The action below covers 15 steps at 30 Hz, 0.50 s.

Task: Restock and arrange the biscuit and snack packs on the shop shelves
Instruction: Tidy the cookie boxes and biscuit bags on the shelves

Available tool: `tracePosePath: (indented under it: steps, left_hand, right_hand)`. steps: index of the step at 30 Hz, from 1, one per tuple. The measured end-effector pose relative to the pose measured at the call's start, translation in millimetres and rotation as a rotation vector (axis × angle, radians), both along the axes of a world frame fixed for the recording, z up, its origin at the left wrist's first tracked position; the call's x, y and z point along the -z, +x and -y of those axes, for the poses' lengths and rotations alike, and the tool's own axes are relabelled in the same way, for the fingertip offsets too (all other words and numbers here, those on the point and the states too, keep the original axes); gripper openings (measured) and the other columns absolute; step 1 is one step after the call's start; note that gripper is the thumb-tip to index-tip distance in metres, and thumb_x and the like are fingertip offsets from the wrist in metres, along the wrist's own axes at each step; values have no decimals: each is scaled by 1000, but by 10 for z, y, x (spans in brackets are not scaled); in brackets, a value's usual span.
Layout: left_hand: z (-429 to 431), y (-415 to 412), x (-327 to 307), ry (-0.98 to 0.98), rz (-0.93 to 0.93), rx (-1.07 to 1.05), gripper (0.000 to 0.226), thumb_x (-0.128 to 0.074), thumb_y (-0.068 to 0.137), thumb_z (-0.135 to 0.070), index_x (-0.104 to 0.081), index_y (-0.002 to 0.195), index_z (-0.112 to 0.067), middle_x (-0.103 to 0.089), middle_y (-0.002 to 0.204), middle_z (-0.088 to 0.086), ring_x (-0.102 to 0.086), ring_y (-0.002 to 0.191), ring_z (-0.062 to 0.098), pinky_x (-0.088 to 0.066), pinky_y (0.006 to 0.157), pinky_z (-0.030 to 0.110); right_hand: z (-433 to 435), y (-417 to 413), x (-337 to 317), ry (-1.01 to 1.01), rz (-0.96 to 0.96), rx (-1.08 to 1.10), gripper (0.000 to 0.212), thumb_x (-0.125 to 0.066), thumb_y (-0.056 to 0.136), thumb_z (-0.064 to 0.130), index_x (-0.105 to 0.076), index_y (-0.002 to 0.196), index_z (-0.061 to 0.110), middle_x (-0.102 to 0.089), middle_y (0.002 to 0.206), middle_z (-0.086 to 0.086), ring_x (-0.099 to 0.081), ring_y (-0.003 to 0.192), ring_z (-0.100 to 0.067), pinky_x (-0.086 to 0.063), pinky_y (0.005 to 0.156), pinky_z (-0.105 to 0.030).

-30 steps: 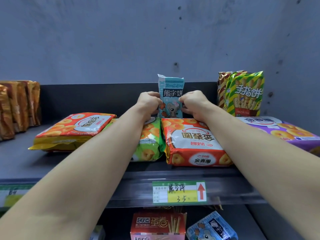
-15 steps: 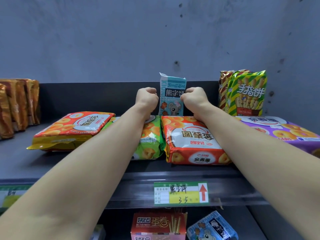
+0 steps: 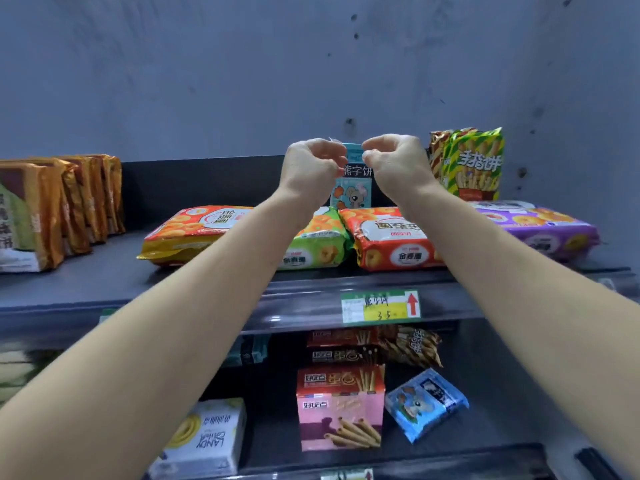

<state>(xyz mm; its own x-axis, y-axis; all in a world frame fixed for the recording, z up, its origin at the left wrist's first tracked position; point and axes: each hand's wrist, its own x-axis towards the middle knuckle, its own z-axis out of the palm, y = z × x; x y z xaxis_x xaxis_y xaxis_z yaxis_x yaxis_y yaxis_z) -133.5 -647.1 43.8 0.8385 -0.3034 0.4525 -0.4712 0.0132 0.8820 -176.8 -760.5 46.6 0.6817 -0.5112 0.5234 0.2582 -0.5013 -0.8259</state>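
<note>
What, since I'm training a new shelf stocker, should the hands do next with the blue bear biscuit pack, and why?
Probably settle it straight and let go. The left hand and right hand pinch the top corners of the blue bear biscuit pack, which stands upright at the back of the upper shelf, behind the orange ring-biscuit pack.

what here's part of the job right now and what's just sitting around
In the job: small upright blue bear-biscuit pack; left hand and right hand pinching its top.
Sitting around: green-and-yellow paper price tag; pink cardboard wafer-roll box; white cardboard box.
</note>
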Motion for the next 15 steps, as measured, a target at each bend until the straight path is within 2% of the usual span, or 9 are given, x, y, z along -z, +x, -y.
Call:
tracePosePath:
  steps: [3, 4, 7, 10, 12, 15]
  left_hand:
    - [-202, -354, 144, 30, 35, 67, 31, -42, 84, 12, -65, 89, -9, -66, 90, 10, -63, 83, 20, -52, 69, 21]
    - [-269, -466, 206, 38, 40, 99, 31, -43, 83, 13, -65, 87, -9, -65, 86, 9, -63, 81, 19, -51, 66, 18]
    - [-495, -774, 393, 60, 25, 160, 31, -44, 83, 14, -65, 87, -8, -66, 85, 11, -63, 77, 19, -49, 63, 17]
    - [-712, -1020, 593, 81, -7, 211, 31, -44, 84, 14, -65, 86, -8, -66, 81, 9, -63, 71, 14, -51, 63, 15]
    - [-807, -1172, 754, 144, -16, 250, 31, -46, 85, 11, -65, 82, -13, -67, 80, 5, -65, 74, 14, -55, 70, 21]
    - [-852, -1360, 1057, 261, -59, 329, 26, -48, 87, 5, -65, 84, -14, -68, 84, 5, -68, 81, 19, -56, 83, 34]
  right_hand:
    - [-252, -286, 169, -16, 12, 23, 21, -53, 91, 9, -67, 106, 8, -63, 93, 0, -60, 86, -12, -48, 64, -8]
    - [-330, -386, 234, -27, 13, 42, 21, -53, 91, 9, -67, 106, 8, -62, 91, 1, -58, 83, -9, -44, 61, -6]
    - [-546, -728, 457, 23, 10, 64, 18, -53, 91, 7, -67, 101, 11, -61, 79, 6, -56, 70, -4, -46, 61, -9]
    - [-691, -1090, 706, 104, 5, 77, 17, -54, 89, 4, -66, 87, 15, -61, 75, 6, -56, 69, -6, -51, 70, -22]
    - [-747, -1304, 878, 125, -28, 112, 20, -54, 88, 4, -64, 80, 19, -61, 74, 5, -54, 69, -6, -47, 70, -22]
    - [-763, -1571, 1194, 150, -146, 166, 16, -55, 88, 7, -66, 85, 18, -64, 82, 2, -56, 77, -10, -48, 78, -28]
